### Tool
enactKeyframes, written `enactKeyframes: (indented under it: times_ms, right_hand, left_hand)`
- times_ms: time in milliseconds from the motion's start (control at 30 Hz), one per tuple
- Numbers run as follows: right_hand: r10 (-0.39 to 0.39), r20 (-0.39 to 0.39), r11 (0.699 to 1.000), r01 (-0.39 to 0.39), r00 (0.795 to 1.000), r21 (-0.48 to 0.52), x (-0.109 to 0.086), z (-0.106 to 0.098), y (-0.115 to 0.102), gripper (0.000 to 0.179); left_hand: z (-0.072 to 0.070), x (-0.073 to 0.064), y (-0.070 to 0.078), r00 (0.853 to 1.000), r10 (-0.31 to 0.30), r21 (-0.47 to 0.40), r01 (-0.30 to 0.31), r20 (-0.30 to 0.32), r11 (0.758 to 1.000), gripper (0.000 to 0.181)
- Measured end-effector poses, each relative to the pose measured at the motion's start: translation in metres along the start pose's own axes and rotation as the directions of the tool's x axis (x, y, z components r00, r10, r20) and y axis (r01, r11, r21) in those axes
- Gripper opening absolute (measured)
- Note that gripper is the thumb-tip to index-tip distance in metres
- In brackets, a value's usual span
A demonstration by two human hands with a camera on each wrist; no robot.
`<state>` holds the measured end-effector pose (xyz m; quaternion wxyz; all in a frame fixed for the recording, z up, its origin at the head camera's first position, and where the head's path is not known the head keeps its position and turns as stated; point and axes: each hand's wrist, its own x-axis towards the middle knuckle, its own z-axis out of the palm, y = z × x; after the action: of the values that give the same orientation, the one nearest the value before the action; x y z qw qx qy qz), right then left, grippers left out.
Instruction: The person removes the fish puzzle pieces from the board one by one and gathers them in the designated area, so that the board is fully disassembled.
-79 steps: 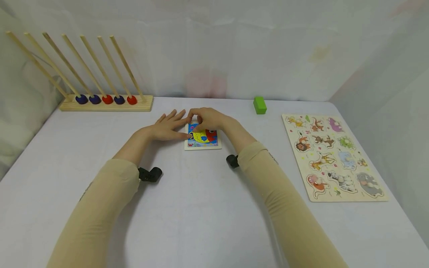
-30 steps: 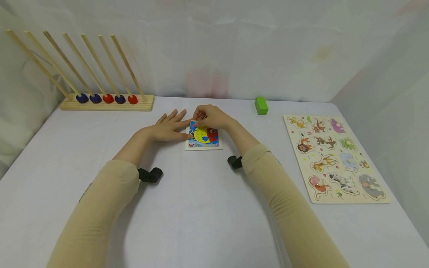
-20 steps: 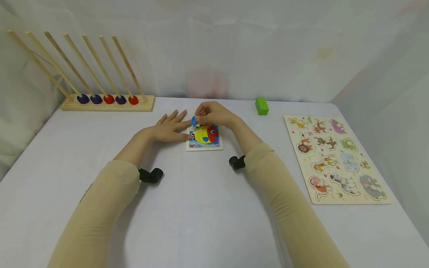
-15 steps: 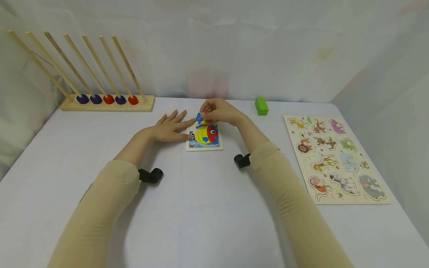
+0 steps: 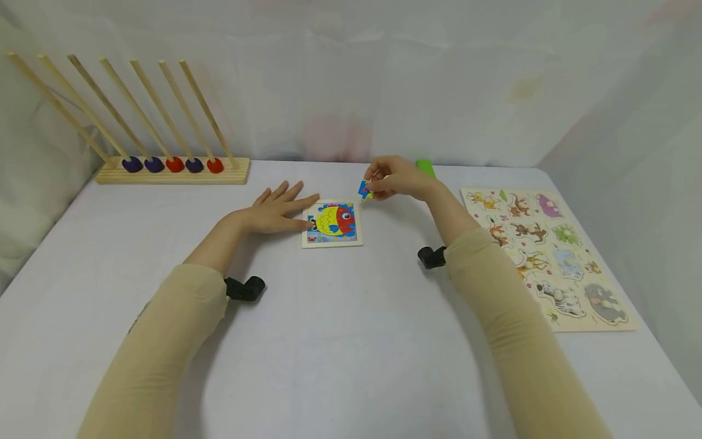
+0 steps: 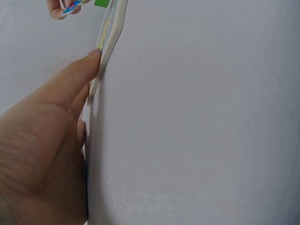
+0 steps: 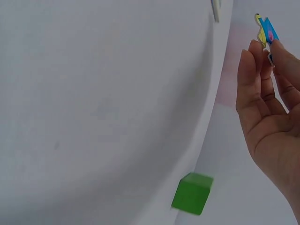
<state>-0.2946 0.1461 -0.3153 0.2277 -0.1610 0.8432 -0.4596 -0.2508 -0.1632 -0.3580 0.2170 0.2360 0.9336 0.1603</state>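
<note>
A small square fish puzzle [image 5: 336, 227] in a pale frame lies flat at the middle of the table. My left hand [image 5: 274, 210] lies at its left side with fingers spread, the thumb and index finger touching the frame's edge. Held in the air past the puzzle's upper right corner is a blue and yellow puzzle piece [image 5: 364, 189], which my right hand [image 5: 399, 177] pinches between thumb and fingers. In the right wrist view the puzzle piece [image 7: 266, 32] sticks out beyond the fingertips. The puzzle's upper left part is partly behind my left fingers.
Behind my right hand stands a green block [image 5: 425, 167], partly hidden. An animal peg puzzle board [image 5: 554, 262] lies at the right, partly under my right forearm. At the back left is a wooden rack [image 5: 175, 175] with tall rods and several red and blue beads.
My right hand has lifted the puzzle piece out of the fish puzzle's upper left and carried it right, past the frame. My left hand has stayed in place.
</note>
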Motion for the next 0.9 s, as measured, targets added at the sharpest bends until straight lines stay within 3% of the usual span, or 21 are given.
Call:
enactKeyframes:
  times_ms: [400,900]
  right_hand:
    - [0.074,0.013,0.996,-0.073,0.997,-0.058,-0.013,-0.021,0.026,0.022]
    - [0.131,0.013,0.984,-0.129,0.991,-0.122,-0.015,-0.023,0.035,0.023]
  left_hand:
    - [0.001,0.0,-0.001,1.0,0.004,-0.001,-0.004,-0.007,1.0,0.077]
    - [0.0,0.001,0.0,1.0,-0.009,0.024,0.009,-0.003,1.0,0.074]
